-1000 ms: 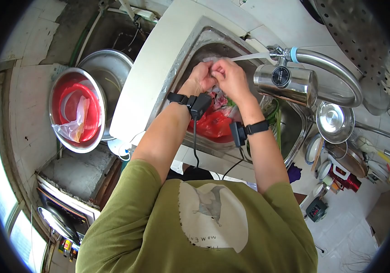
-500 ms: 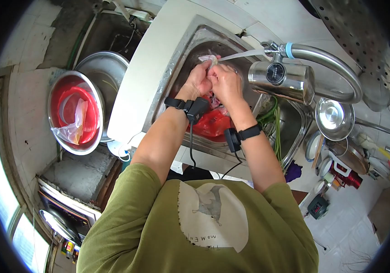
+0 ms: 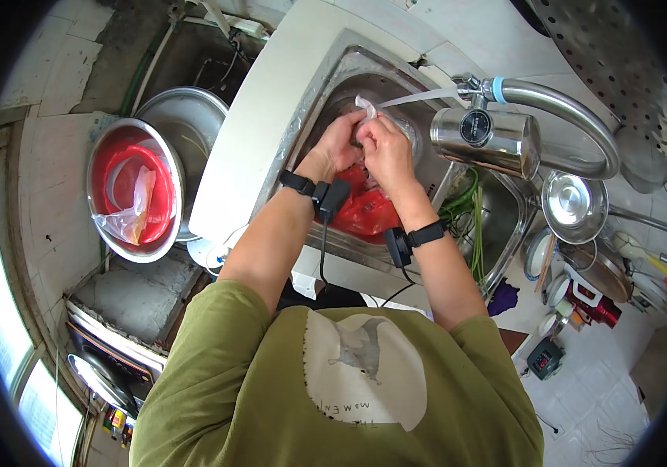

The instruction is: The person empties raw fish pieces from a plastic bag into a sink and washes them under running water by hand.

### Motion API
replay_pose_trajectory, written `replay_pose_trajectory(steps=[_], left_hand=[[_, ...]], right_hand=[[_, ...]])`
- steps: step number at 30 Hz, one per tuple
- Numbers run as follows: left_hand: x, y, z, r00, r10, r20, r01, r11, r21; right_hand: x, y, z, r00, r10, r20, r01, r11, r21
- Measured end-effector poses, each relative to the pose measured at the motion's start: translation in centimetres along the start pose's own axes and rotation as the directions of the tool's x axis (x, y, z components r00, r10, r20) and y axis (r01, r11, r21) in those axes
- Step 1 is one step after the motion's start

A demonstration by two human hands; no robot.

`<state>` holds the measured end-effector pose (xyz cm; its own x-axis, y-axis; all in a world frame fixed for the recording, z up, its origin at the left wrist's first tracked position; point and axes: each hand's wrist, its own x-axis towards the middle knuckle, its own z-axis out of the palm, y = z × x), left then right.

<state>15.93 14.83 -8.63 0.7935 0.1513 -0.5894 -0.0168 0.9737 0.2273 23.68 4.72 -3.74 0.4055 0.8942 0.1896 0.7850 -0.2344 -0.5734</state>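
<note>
An olive T-shirt (image 3: 240,381) on the person fills the lower middle of the frame. Above it, a white desk (image 3: 267,101) slants from the upper centre toward the left, and a two-bowl stainless-steel sink (image 3: 326,82) is set into it. At left, a metal basin (image 3: 133,127) overlaps a second, wider basin (image 3: 189,101); nested in the front one is a red bowl (image 3: 164,187) with a clear plastic bag (image 3: 127,218) draped over its edge. Right of centre, a steel faucet cylinder (image 3: 497,148) hangs over the sink, and a steel pan (image 3: 579,201) lies farther right. A wet red plastic bag (image 3: 361,214) spreads in the sink's left bowl, below the hands; green stalks (image 3: 477,233) trail across the right bowl.

The left hand (image 3: 339,144) and right hand (image 3: 386,152) meet over the left bowl, near the upper centre. Both have their fingers drawn in narrowly around a pale limp strip (image 3: 365,105), whose end pokes up between them, near the stream of water (image 3: 419,96). What the strip is, I cannot tell.
</note>
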Motion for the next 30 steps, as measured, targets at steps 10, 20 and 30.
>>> replay_pose_trajectory(steps=[10, 20, 30], left_hand=[[1.6, -4.4, -3.3, 0.998, 0.054, 0.020, -0.039, 0.385, 0.922], [-3.8, -0.1, -2.4, 0.922, 0.315, -0.227, -0.157, 0.838, 0.523], [-8.7, -1.0, -4.0, 0.841, 0.494, 0.218, -0.258, 0.012, 0.966]], right_hand=[[0.6, 5.2, -0.5, 0.547, 0.575, 0.608, -0.772, 0.628, 0.101], [0.8, 14.2, 5.2, 0.655, 0.632, 0.415, -0.409, -0.165, 0.897], [-1.5, 4.6, 10.5, 0.921, 0.284, 0.268, -0.230, 0.949, -0.216]])
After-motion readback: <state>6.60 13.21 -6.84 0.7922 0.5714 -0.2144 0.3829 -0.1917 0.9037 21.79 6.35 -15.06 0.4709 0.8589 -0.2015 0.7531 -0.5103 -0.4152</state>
